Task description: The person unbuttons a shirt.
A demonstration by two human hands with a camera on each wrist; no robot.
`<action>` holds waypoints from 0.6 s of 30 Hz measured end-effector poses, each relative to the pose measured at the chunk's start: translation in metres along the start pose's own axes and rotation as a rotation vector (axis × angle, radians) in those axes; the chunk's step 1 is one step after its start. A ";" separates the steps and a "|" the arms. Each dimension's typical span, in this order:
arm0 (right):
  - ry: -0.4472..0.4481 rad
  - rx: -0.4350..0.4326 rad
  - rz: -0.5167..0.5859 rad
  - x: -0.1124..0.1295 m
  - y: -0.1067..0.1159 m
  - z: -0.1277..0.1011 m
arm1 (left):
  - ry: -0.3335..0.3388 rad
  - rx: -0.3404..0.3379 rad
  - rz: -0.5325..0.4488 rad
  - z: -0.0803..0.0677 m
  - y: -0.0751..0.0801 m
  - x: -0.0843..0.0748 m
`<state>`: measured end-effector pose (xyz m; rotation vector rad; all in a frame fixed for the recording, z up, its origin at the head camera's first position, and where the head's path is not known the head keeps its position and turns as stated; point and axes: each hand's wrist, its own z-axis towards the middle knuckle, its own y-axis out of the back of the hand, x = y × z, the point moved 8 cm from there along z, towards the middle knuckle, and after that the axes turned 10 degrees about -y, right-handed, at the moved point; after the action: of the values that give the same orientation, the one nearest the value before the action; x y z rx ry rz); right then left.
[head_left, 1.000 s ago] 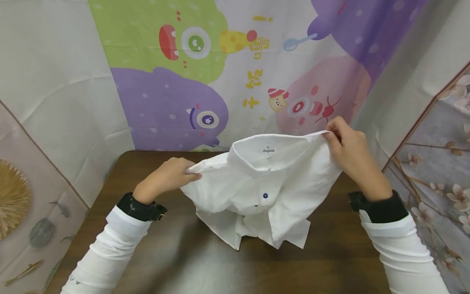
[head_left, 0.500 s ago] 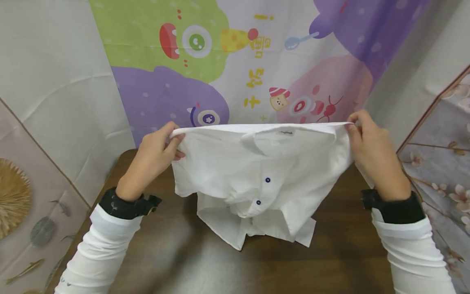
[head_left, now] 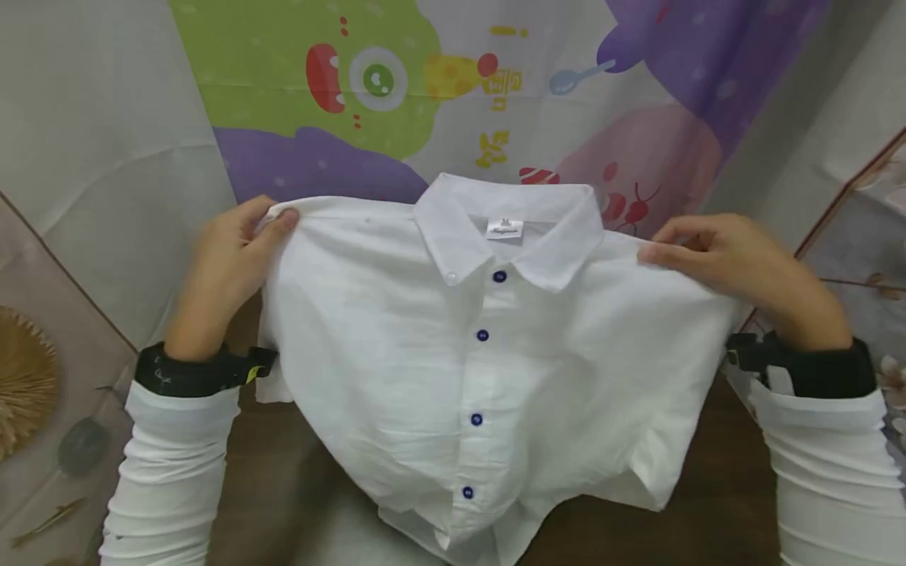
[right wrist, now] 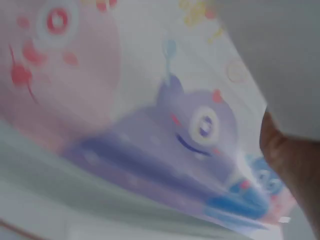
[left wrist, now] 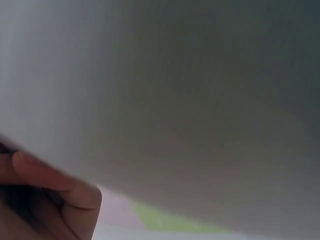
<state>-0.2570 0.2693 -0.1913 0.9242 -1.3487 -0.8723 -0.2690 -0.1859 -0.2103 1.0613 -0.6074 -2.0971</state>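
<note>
A white short-sleeved shirt (head_left: 396, 314) hangs spread between both hands in the head view, its front facing me. It has a folded collar (head_left: 442, 228), a neck label (head_left: 505, 229) and several dark blue buttons down the front. My left hand (head_left: 230, 263) pinches the left shoulder edge between thumb and fingers. The right hand (head_left: 750, 271) pinches the right shoulder, nearer the collar. White cloth fills most of the left wrist view, with part of the left hand (left wrist: 55, 195) at its lower left. In the right wrist view, the right hand (right wrist: 295, 160) is partly hidden by cloth.
A brown wooden table (head_left: 255, 487) lies under the shirt. Behind it hangs a curtain (head_left: 283, 79) with cartoon monsters. Patterned panels (head_left: 71, 314) stand at the left and right sides. Each wrist wears a black strap (head_left: 187, 369).
Both hands have moved apart and the left one has risen. The shirt has lifted and opened out, its collar now upright and more buttons showing.
</note>
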 end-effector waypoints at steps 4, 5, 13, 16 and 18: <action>0.078 0.217 0.063 -0.009 -0.027 0.003 | 0.005 -0.021 0.026 -0.004 0.000 0.020; 0.086 0.236 0.063 -0.012 -0.033 0.005 | 0.005 -0.017 0.033 -0.004 -0.002 0.025; -0.002 0.022 0.031 -0.031 -0.067 0.043 | 0.031 0.030 0.063 -0.005 -0.040 0.057; -0.098 -0.026 0.189 -0.039 -0.087 0.060 | 0.110 0.011 -0.027 0.000 -0.064 0.073; -0.133 -0.004 0.346 -0.042 -0.107 0.070 | 0.169 0.011 -0.078 0.001 -0.084 0.085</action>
<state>-0.3272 0.2624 -0.3057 0.6119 -1.5639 -0.6775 -0.3367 -0.1960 -0.3076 1.2724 -0.5023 -2.0454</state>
